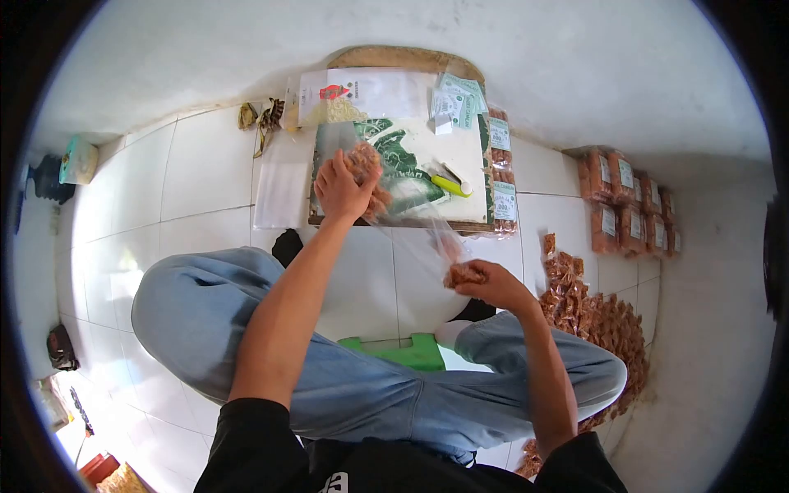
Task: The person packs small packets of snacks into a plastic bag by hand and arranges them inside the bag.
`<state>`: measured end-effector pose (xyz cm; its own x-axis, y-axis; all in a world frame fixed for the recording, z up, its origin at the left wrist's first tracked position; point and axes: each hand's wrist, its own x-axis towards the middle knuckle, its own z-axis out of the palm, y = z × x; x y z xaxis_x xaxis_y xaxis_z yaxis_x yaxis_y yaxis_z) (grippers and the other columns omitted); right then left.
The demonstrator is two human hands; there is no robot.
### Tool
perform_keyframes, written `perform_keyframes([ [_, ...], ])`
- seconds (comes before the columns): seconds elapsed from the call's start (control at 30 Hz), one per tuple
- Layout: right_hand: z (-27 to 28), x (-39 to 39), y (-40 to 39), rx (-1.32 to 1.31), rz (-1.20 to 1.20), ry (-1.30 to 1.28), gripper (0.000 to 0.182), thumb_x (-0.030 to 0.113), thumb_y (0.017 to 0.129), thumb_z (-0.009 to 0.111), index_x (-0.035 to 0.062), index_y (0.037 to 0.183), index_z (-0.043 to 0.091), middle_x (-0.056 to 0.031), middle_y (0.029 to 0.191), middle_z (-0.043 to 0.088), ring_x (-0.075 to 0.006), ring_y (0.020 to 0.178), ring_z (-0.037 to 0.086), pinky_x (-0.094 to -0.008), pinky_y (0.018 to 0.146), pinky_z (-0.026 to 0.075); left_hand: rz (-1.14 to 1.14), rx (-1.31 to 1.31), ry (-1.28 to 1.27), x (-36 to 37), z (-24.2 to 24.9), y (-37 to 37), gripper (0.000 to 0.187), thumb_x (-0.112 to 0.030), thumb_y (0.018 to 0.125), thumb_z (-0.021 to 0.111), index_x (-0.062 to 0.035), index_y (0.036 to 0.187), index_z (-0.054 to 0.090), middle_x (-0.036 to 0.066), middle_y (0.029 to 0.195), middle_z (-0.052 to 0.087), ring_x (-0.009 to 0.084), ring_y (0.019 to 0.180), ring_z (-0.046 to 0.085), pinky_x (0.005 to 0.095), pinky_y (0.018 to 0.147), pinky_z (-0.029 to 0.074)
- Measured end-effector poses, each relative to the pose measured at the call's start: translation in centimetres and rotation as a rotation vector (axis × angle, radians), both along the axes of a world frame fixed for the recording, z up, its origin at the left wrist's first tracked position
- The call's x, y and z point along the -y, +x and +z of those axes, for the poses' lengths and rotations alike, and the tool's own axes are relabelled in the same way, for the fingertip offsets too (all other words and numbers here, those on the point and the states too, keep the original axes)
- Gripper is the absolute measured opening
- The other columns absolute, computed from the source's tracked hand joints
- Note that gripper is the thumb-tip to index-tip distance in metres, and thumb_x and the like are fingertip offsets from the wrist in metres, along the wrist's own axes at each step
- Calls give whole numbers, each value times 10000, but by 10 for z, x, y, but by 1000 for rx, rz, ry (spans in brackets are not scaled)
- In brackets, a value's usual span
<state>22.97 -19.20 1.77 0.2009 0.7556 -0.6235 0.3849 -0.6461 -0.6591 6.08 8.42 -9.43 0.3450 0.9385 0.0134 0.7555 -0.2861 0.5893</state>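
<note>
The left hand (345,189) curls over small brown packets (362,159) above the counter (471,164), fingers bent around them. The right hand (491,287), beyond the counter's near edge, pinches another brown packet (465,274) between thumb and fingers. A clear plastic bag (413,238) stretches between both hands. Right of the left hand lies a green-handled cutter (451,184); farther right, labelled packs (631,205) stand on the floor beside a heap of packets (604,329).

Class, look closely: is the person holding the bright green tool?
No, the green tool lies on the board, apart from the left hand and the right hand.
</note>
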Motion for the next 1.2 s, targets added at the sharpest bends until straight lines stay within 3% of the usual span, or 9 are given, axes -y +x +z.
perform_keyframes([
  [0.13, 15, -1, -4, -20, -115, -58, 632, 357, 768, 791, -4, 1247, 592, -153, 1085, 677, -221, 973, 641, -326, 884, 492, -8, 8, -28, -2, 1, -1, 966, -676, 807, 601, -57, 1473, 275, 198, 1430, 347, 360, 1372, 259, 505, 1142, 164],
  [0.2, 26, 9, -3, -80, -25, -127, 576, 279, 779, 789, 46, 1269, 596, -46, 979, 664, -95, 771, 573, -246, 603, 481, -1, 7, -34, -2, 2, -2, 970, -677, 805, 603, -57, 1473, 275, 201, 1435, 343, 361, 1375, 258, 504, 1143, 163],
  [0.33, 35, 21, 3, -123, 35, -177, 577, 247, 783, 788, 51, 1288, 589, -48, 1049, 667, -102, 862, 591, -257, 709, 507, -23, -11, -43, -3, 3, -2, 984, -684, 800, 604, -61, 1482, 264, 204, 1453, 328, 363, 1383, 249, 501, 1143, 164],
  [0.43, 16, 27, 8, -149, 18, 0, 582, 210, 785, 786, 52, 1305, 577, -52, 1128, 665, -113, 964, 603, -267, 847, 504, -22, -39, -57, -4, 2, -2, 987, -690, 801, 598, -73, 1490, 254, 203, 1457, 326, 361, 1386, 249, 502, 1141, 168],
  [0.5, 6, 25, 6, -145, 53, 87, 538, 167, 784, 768, 24, 1270, 586, -110, 1208, 640, -185, 1089, 596, -308, 986, 456, -25, -34, -45, -6, -1, -1, 993, -697, 797, 596, -80, 1493, 250, 201, 1460, 323, 359, 1388, 247, 501, 1143, 167],
  [0.67, 23, 5, -17, 86, -109, 88, 573, 149, 771, 750, -12, 1284, 553, -177, 1114, 672, -228, 1044, 646, -327, 943, 479, -23, -5, -79, -6, 0, -3, 1034, -730, 777, 589, -95, 1508, 224, 199, 1487, 295, 346, 1415, 209, 492, 1158, 137],
  [0.77, -9, 14, -20, 292, -263, 249, 572, 170, 767, 757, -1, 1276, 560, -188, 1136, 670, -266, 1058, 651, -346, 928, 489, -24, 1, -79, -7, -1, -3, 1042, -735, 775, 586, -94, 1510, 219, 200, 1486, 294, 342, 1417, 202, 491, 1160, 129],
  [1.03, -14, 20, -21, 317, -296, 246, 559, 250, 751, 798, 26, 1223, 600, -172, 1056, 696, -254, 971, 683, -345, 876, 515, -31, -60, -53, -8, 2, -2, 1063, -759, 763, 577, -91, 1508, 219, 207, 1489, 290, 353, 1409, 225, 495, 1152, 144],
  [1.2, -11, 26, -19, 318, -336, 64, 543, 355, 740, 790, 37, 1155, 643, -158, 999, 707, -259, 921, 687, -347, 834, 522, -32, -53, -78, -8, 5, -3, 1068, -770, 763, 568, -86, 1504, 218, 211, 1492, 286, 359, 1412, 220, 491, 1151, 144],
])
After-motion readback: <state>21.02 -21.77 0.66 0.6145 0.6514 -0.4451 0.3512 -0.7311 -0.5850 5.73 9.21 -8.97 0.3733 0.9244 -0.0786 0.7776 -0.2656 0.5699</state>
